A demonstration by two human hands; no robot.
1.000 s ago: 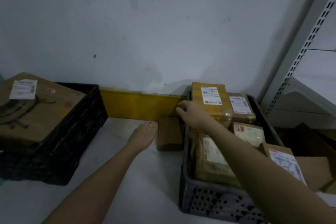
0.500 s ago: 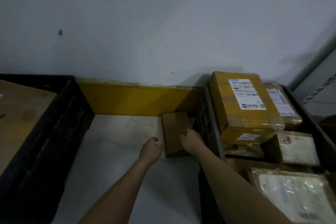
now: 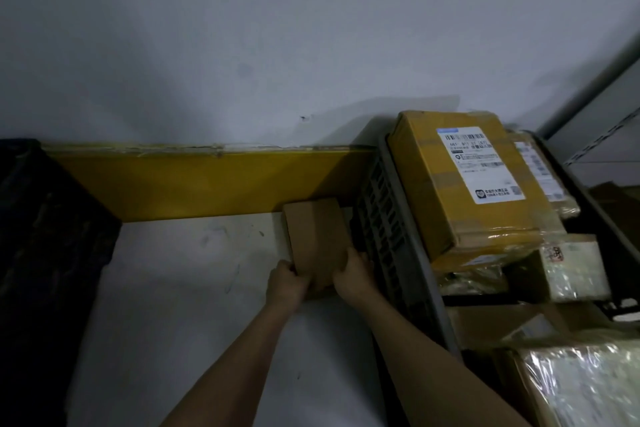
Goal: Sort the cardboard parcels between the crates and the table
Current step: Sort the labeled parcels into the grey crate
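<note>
We are gripping the small cardboard parcel (image 3: 317,239) at its near end, left hand (image 3: 285,282) and right hand (image 3: 351,276) curling round it, on the white counter (image 3: 194,305) beside the grey crate (image 3: 391,229)

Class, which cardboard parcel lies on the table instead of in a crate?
The small plain brown parcel, held by both hands; the labelled parcels sit in the grey crate.

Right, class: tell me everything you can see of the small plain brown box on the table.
The small brown box is plain cardboard, unlabelled, closed and oblong. It lies on the white table, its far end near the yellow board, beside the grey crate. The left hand and right hand grip its near end from either side.
</note>
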